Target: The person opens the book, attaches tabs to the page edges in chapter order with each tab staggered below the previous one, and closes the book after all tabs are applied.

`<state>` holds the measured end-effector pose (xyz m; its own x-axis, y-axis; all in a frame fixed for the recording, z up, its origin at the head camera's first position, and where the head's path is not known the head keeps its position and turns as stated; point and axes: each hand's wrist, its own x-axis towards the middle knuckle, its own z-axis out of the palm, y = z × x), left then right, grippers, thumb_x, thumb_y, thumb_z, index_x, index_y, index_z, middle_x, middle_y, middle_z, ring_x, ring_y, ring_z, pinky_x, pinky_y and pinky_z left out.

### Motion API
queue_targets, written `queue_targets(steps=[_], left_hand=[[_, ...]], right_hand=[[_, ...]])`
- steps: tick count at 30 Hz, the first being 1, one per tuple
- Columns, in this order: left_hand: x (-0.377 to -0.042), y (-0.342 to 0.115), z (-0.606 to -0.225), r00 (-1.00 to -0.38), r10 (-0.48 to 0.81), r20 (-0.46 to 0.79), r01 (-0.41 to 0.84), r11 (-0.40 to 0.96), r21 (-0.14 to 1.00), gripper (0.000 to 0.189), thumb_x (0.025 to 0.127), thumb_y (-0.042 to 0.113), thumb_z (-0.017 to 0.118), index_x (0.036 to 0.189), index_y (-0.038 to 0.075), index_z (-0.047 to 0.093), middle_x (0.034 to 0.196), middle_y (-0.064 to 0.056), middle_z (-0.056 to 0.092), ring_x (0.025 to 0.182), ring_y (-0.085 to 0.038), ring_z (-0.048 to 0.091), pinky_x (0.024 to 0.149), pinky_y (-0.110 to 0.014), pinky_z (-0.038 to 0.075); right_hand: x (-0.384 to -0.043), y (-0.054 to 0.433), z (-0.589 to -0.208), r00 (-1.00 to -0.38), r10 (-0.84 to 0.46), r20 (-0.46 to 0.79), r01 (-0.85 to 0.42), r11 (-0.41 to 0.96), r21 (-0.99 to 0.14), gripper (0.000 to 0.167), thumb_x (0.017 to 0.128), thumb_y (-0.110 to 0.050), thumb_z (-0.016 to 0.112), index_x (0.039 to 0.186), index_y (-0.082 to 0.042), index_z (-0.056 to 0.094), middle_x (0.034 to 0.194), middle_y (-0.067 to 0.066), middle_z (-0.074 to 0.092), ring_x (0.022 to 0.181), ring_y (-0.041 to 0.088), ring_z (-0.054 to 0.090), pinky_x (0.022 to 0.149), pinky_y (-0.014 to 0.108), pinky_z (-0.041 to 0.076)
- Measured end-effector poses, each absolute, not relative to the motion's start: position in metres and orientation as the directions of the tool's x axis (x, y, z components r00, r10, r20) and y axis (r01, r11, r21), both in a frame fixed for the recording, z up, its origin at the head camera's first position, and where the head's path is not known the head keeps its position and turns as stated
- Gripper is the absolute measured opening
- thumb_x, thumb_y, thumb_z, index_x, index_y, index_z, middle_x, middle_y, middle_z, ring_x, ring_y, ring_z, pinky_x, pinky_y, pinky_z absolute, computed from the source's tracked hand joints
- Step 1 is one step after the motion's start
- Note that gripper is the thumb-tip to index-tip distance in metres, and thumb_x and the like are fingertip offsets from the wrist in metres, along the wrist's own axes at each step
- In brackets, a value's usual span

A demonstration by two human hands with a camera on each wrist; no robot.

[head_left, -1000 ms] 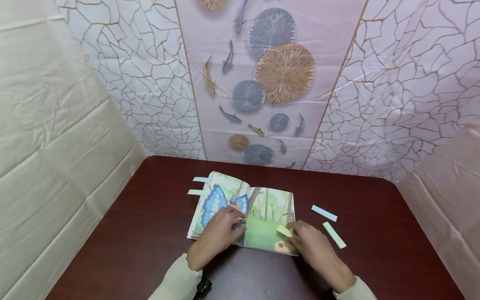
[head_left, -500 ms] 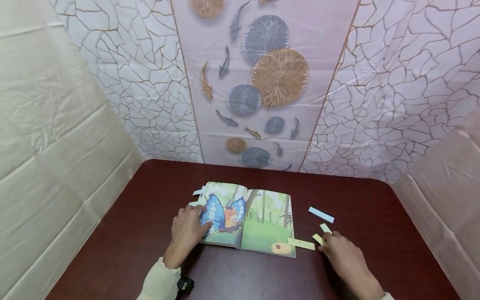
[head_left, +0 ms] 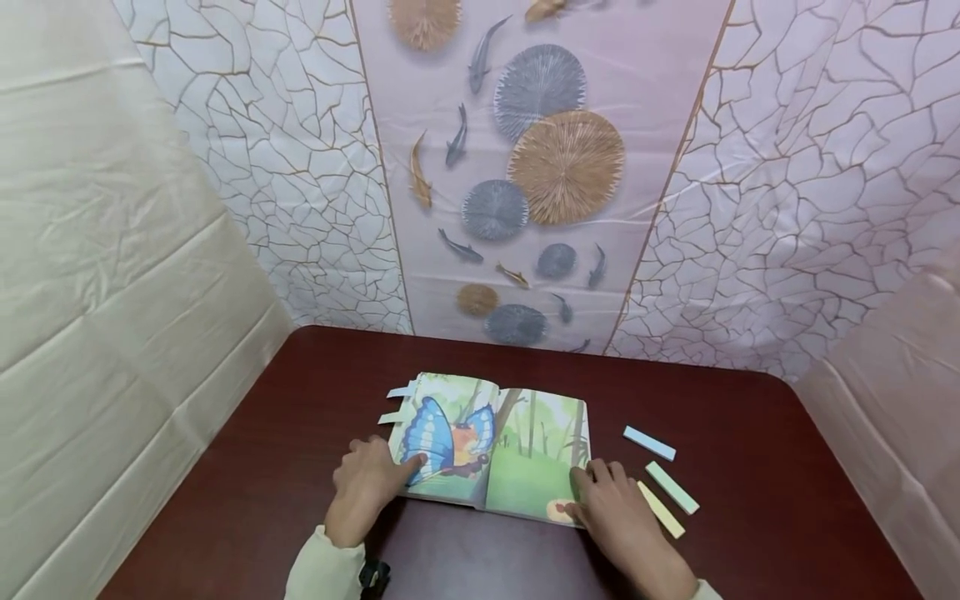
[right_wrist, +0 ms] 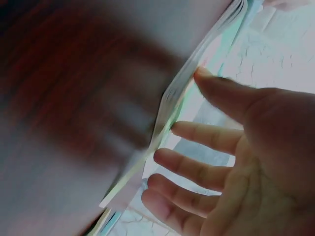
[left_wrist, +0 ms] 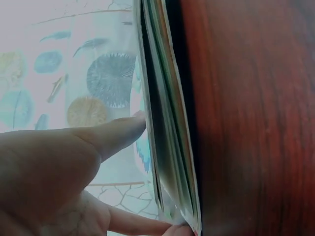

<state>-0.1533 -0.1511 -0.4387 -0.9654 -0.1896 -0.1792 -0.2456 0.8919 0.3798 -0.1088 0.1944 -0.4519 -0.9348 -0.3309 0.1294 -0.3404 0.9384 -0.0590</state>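
An open picture book (head_left: pixel 532 475) lies on the table, with a blue butterfly on its left page and a green forest on the right. My left hand (head_left: pixel 365 483) lies at the book's lower left edge, thumb stretched onto the page; the left wrist view shows fingers by the page edges. My right hand (head_left: pixel 618 508) touches the lower right edge with extended fingers. In the right wrist view, a pale yellow sticky tab (right_wrist: pixel 123 183) juts from that edge near the fingertips. A yellow sticky-note pad (head_left: pixel 662 510) lies just right of this hand.
Right of the book lie a blue sticky-note pad (head_left: pixel 649 443) and a green sticky-note pad (head_left: pixel 672 487). A blue tab (head_left: pixel 401 391) and a green tab (head_left: pixel 392 417) stick out from the left pages. Patterned cloth (head_left: pixel 525 167) hangs behind the dark table (head_left: pixel 262 467).
My left hand has moved from mid-book to the left edge. My right hand has let go of the yellow pad beside the green one and come back to the page edge, over the yellow tab.
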Motion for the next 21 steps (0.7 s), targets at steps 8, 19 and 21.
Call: queue_targets(steps=[8, 19, 21], left_hand=[[-0.153, -0.162, -0.441, -0.96, -0.155, -0.233, -0.254, 0.832, 0.493, 0.084, 0.088, 0.066, 0.074, 0.117, -0.012, 0.06, 0.091, -0.019, 0.062, 0.075, -0.034, 0.062, 0.063, -0.047, 0.052], [-0.161, -0.175, -0.445, -0.973, -0.129, -0.192, -0.22, 0.773, 0.596, 0.087, 0.089, 0.07, 0.071, 0.109, -0.015, 0.068, 0.103, -0.03, 0.062, 0.089, -0.041, 0.063, 0.076, -0.054, 0.054], [-0.162, -0.178, -0.446, -0.974, -0.126, -0.187, -0.217, 0.751, 0.624, 0.081, 0.088, 0.069, 0.073, 0.103, -0.011, 0.068, 0.092, -0.021, 0.062, 0.079, -0.031, 0.061, 0.067, -0.045, 0.051]], right_hand=[[-0.108, 0.188, -0.457, -0.929, -0.348, 0.13, -0.357, 0.932, -0.061, 0.042, 0.088, -0.031, 0.085, 0.116, -0.005, 0.067, 0.116, 0.017, 0.063, 0.104, 0.037, 0.058, 0.075, 0.05, 0.051], [-0.117, 0.185, -0.455, -0.913, -0.381, 0.145, -0.397, 0.913, -0.099, 0.033, 0.085, -0.025, 0.087, 0.098, -0.009, 0.06, 0.108, 0.018, 0.062, 0.101, 0.04, 0.06, 0.073, 0.051, 0.052], [-0.118, 0.184, -0.454, -0.916, -0.375, 0.141, -0.391, 0.913, -0.118, 0.034, 0.086, -0.025, 0.086, 0.102, -0.007, 0.063, 0.113, 0.021, 0.063, 0.104, 0.043, 0.061, 0.076, 0.054, 0.054]])
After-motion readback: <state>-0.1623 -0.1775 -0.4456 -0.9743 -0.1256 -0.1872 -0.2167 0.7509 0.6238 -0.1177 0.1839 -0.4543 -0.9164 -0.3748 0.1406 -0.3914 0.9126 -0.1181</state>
